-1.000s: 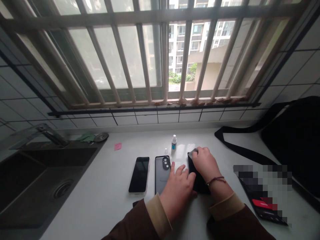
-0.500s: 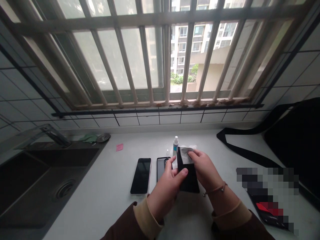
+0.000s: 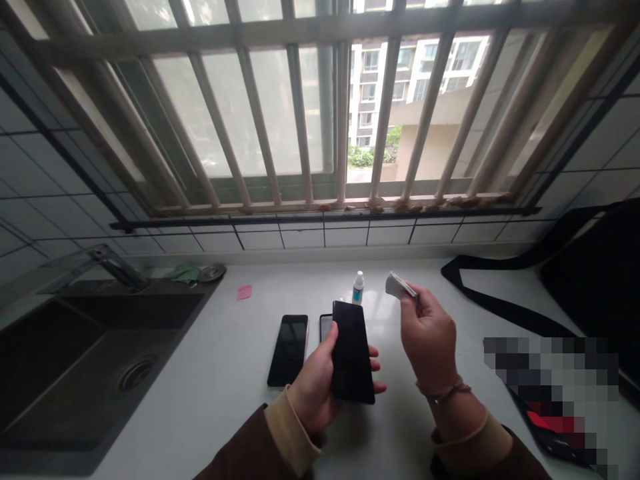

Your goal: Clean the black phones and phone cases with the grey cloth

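Note:
My left hand (image 3: 320,383) is wrapped round a black phone (image 3: 353,353), its dark face turned up, the fingertips showing past the right edge. Raised to the right of that phone, my right hand (image 3: 427,327) pinches a small folded white cloth (image 3: 399,285), which is apart from the screen. Behind the held phone stands a small white-capped bottle (image 3: 358,288) with a blue label. A phone case (image 3: 326,325) lies partly hidden behind my left hand and the phone. To its left a second phone (image 3: 289,350) rests face up on the counter.
A sink (image 3: 75,373) with a faucet (image 3: 117,267) is at the left; a green cloth (image 3: 181,273) and a metal strainer (image 3: 213,273) lie on its back rim. A pink paper (image 3: 244,293) is on the counter. At right are a black bag (image 3: 595,267) with its strap and a blurred-out object (image 3: 550,407).
My right hand has lifted the white cloth off the phone and moved right. My left hand has turned the phone more face up and the fingers now spread beneath it.

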Action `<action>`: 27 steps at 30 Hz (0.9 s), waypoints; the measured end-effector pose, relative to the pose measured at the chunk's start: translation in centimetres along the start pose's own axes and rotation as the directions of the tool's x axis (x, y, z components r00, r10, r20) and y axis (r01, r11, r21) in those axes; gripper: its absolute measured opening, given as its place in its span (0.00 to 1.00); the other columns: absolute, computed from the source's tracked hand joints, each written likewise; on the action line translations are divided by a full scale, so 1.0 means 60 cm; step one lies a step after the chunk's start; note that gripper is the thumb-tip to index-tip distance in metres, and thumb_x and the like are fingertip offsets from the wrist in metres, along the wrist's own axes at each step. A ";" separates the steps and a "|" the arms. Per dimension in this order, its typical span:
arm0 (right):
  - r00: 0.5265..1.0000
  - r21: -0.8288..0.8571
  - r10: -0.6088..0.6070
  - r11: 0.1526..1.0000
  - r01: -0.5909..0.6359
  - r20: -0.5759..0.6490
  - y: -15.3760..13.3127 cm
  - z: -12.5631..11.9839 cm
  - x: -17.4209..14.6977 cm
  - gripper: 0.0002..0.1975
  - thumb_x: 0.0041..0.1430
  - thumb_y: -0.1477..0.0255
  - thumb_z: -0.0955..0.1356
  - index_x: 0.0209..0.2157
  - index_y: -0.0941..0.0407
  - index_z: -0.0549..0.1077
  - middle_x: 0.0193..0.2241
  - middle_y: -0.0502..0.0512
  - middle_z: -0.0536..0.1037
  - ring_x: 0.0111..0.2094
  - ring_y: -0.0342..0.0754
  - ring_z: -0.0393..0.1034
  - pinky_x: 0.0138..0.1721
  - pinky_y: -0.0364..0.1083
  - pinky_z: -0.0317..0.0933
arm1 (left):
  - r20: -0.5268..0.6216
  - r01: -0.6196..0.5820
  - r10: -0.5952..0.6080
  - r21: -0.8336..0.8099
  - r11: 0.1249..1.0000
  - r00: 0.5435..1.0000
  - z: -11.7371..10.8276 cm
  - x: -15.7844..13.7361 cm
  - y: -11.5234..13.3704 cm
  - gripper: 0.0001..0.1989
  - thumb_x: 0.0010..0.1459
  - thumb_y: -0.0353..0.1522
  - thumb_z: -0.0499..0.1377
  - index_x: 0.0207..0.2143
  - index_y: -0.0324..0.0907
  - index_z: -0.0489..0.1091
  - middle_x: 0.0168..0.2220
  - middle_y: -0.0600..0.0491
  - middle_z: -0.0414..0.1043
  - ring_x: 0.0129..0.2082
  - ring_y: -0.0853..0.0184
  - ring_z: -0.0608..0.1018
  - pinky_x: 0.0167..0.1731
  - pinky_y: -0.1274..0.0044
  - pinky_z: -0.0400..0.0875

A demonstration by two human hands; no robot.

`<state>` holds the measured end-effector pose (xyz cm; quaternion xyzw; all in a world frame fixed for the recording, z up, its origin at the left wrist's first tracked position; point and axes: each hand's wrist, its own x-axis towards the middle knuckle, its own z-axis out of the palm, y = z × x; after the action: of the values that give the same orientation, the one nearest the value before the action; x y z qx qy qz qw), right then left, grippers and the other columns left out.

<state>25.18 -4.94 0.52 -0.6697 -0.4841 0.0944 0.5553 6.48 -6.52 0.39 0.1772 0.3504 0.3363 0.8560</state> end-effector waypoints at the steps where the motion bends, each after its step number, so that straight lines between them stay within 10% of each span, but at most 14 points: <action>1: 0.994 -0.081 -0.100 0.991 0.103 0.041 -0.002 0.000 -0.003 0.21 0.73 0.65 0.62 0.59 0.57 0.78 0.53 0.65 0.84 0.52 0.60 0.80 0.54 0.55 0.73 | 0.014 0.008 -0.008 0.038 0.999 1.000 -0.002 0.003 -0.004 0.36 0.70 0.56 0.51 0.48 0.30 0.77 0.45 0.36 0.79 0.40 0.56 0.82 0.43 0.60 0.82; 6: 0.795 -0.125 -0.444 0.837 0.532 0.412 0.015 0.037 -0.031 0.22 0.72 0.76 0.61 0.62 0.57 0.77 0.57 0.62 0.82 0.58 0.55 0.79 0.60 0.52 0.73 | -0.012 0.020 -0.019 0.167 0.986 1.000 -0.013 0.010 -0.029 0.37 0.70 0.59 0.49 0.51 0.34 0.75 0.37 0.41 0.79 0.34 0.59 0.83 0.36 0.68 0.81; 9: 0.708 -0.073 -0.558 0.761 0.645 0.434 0.024 0.053 -0.041 0.24 0.70 0.81 0.62 0.64 0.61 0.74 0.61 0.67 0.77 0.61 0.56 0.76 0.63 0.53 0.71 | -0.033 -0.032 0.040 0.206 0.978 0.999 -0.012 0.009 -0.033 0.34 0.71 0.56 0.50 0.55 0.35 0.73 0.38 0.42 0.80 0.35 0.58 0.84 0.34 0.69 0.81; 13: 0.658 -0.007 -0.640 0.715 0.699 0.397 0.017 0.054 -0.049 0.28 0.69 0.85 0.63 0.67 0.60 0.71 0.63 0.67 0.75 0.64 0.56 0.72 0.66 0.55 0.68 | -0.016 -0.087 0.092 0.200 0.976 0.996 -0.015 0.013 -0.027 0.36 0.71 0.56 0.50 0.64 0.38 0.69 0.44 0.39 0.81 0.36 0.56 0.85 0.36 0.66 0.83; 20: 0.545 0.151 -0.704 0.664 0.733 0.455 -0.002 0.056 -0.067 0.31 0.66 0.87 0.62 0.69 0.57 0.69 0.64 0.63 0.75 0.65 0.54 0.71 0.66 0.52 0.68 | 0.018 -0.317 0.317 -0.012 0.948 0.948 -0.027 0.030 -0.003 0.27 0.74 0.48 0.54 0.60 0.37 0.75 0.58 0.40 0.79 0.63 0.56 0.77 0.68 0.68 0.65; 27: 0.405 0.249 -0.781 0.561 0.789 0.476 -0.027 0.043 -0.074 0.27 0.65 0.86 0.61 0.63 0.64 0.73 0.61 0.67 0.77 0.65 0.53 0.71 0.68 0.51 0.67 | -0.102 -0.253 0.251 -0.007 0.967 0.963 -0.023 0.015 0.031 0.36 0.72 0.55 0.49 0.45 0.30 0.79 0.44 0.35 0.82 0.49 0.55 0.84 0.58 0.69 0.75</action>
<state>20.29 -6.73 -0.88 -0.3122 -0.8754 0.0026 0.3691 5.12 -4.47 -0.04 0.1945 0.3643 0.4545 0.7892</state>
